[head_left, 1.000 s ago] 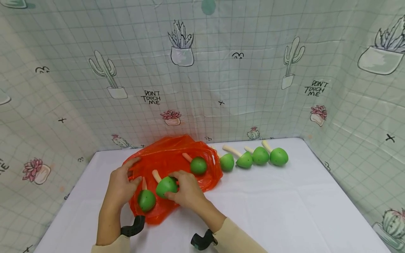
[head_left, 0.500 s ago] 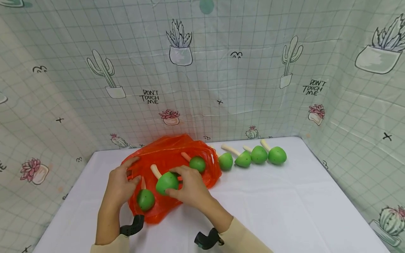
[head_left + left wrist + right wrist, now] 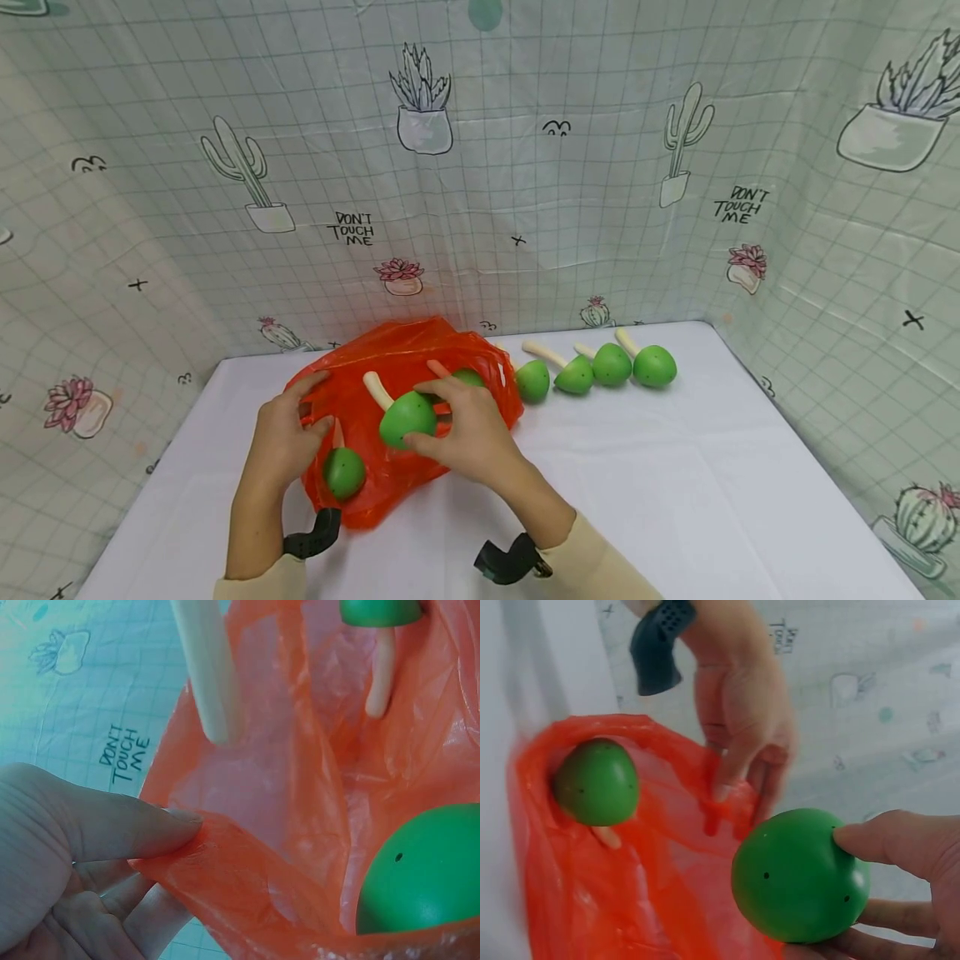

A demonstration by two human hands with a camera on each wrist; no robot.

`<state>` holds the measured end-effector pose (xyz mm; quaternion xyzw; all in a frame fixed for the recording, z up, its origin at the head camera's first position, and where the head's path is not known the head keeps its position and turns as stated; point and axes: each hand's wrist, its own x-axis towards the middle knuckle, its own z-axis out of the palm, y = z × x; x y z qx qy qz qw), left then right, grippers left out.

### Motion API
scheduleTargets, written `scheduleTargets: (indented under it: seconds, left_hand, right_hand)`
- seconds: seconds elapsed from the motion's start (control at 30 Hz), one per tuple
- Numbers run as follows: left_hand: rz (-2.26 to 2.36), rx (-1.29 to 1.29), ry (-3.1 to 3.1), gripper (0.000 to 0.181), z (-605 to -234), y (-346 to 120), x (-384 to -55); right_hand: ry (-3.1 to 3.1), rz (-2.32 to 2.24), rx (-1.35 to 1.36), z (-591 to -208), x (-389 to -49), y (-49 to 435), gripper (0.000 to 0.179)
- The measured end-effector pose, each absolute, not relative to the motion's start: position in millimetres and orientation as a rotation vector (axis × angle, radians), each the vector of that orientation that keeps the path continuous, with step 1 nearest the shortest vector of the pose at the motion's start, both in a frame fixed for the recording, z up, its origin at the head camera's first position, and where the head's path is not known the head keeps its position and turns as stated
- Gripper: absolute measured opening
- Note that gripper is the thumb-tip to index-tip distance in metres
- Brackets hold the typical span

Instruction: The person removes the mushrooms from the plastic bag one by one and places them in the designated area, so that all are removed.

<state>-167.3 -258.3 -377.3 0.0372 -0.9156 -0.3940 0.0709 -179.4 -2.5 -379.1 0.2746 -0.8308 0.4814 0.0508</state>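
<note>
An orange-red plastic bag [image 3: 390,354] lies with its mouth spread wide. My left hand [image 3: 283,437] pinches the bag's left edge between thumb and fingers, as the left wrist view shows at the bag's rim [image 3: 191,851]. My right hand [image 3: 480,433] grips a green toy mushroom [image 3: 407,419] by its dotted cap, over the bag opening, pale stem pointing up and left. Inside the bag lie a second mushroom [image 3: 344,473] near my left wrist and a third [image 3: 468,377], partly hidden behind my right hand.
Several more green mushrooms [image 3: 574,376] lie in a row on the white table [image 3: 637,483], right of the bag by the back edge. A patterned cloth [image 3: 480,183] hangs behind and at both sides. Black devices [image 3: 313,536] sit on both wrists.
My right hand has lifted the held mushroom and moved it slightly right, now covering part of the mushroom at the bag's right. My left hand keeps its place on the bag edge.
</note>
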Motion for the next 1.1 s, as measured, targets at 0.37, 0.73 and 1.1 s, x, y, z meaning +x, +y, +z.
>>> scheduleTargets:
  seconds: [0.37, 0.73, 1.1]
  left_hand:
    - [-1.159, 0.101, -2.764, 0.068, -378, -258, -169]
    - [-1.160, 0.104, -2.772, 0.067, -377, -257, -167]
    - [-1.167, 0.116, -2.774, 0.068, -378, -257, -167]
  right_hand:
    - [-2.420, 1.549, 0.883, -363, -175, 17, 0.055]
    - [-2.333, 1.582, 0.793, -355, -182, 44, 0.051]
    - [-2.350, 1.561, 0.609, -365, -203, 80, 0.053]
